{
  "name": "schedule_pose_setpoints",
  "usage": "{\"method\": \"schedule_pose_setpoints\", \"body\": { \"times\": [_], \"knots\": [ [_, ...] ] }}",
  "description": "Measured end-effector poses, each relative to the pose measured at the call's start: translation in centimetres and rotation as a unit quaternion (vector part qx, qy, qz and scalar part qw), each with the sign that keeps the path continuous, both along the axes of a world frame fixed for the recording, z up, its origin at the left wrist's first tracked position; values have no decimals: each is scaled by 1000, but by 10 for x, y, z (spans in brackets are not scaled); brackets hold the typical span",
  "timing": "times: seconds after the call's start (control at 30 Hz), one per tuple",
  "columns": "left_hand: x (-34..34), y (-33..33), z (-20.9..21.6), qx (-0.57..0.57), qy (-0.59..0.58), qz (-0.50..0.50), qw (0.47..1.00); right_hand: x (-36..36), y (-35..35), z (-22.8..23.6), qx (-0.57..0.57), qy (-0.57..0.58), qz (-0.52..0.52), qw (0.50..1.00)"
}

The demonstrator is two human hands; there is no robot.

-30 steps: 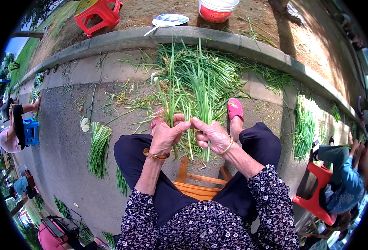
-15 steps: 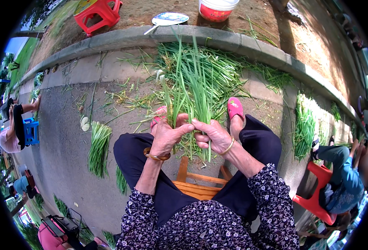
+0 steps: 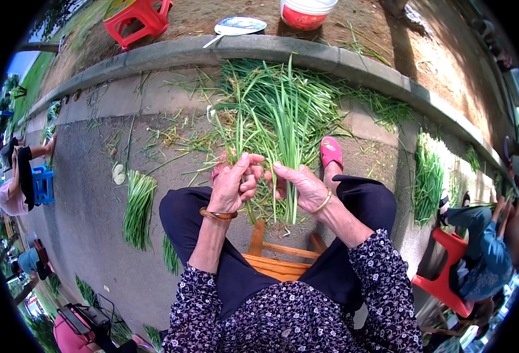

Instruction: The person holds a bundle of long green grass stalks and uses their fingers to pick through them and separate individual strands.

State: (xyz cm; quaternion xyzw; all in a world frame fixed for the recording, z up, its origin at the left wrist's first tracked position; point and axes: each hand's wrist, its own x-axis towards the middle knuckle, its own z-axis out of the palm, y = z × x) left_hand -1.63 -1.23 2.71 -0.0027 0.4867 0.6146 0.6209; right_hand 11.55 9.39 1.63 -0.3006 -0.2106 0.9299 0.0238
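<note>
My left hand is closed on a few thin chive stalks whose tips point away from me. Beside it, my right hand grips a thicker bunch of chives, the cut ends showing below the fingers. A small gap separates the two hands, above the ground between my knees. Beyond them lies a large heap of loose chives against the kerb. Yellowed leaf scraps are scattered on the ground to its left.
A neat chive bundle lies at my left, and pale-ended bundles lie at right. Beyond the kerb are a fan, a bucket and a red stool. A wooden stool is under me. Other people sit on both sides.
My hands have moved apart; the left has shifted slightly up, away from the right-hand bunch. The stalks in both hands have tilted and spread, their tips lower over the heap.
</note>
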Motion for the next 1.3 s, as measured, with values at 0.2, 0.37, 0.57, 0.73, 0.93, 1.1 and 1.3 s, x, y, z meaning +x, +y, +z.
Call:
{"method": "schedule_pose_setpoints", "body": {
  "times": [0.2,0.37,0.57,0.73,0.93,1.1,1.3],
  "knots": [
    [-1,-2,-10,91,-143,-23,985,2,3,-2,-13,10,-22,1000],
    [1,-2,-14,137,-174,-44,974,4,9,-3,-61,24,-27,998],
    [1,-3,-23,167,-201,-41,964,3,11,2,-73,21,-32,997],
    [0,-3,-25,144,-187,-32,971,6,12,-1,-14,8,-25,1000],
    [10,4,-10,101,-200,-2,975,1,1,8,151,-57,21,987],
    [13,2,-24,96,-190,-42,976,-5,-7,17,185,-87,59,977],
    [9,-4,-30,111,-136,-46,983,-4,-6,13,110,-78,43,990]
  ]
}}
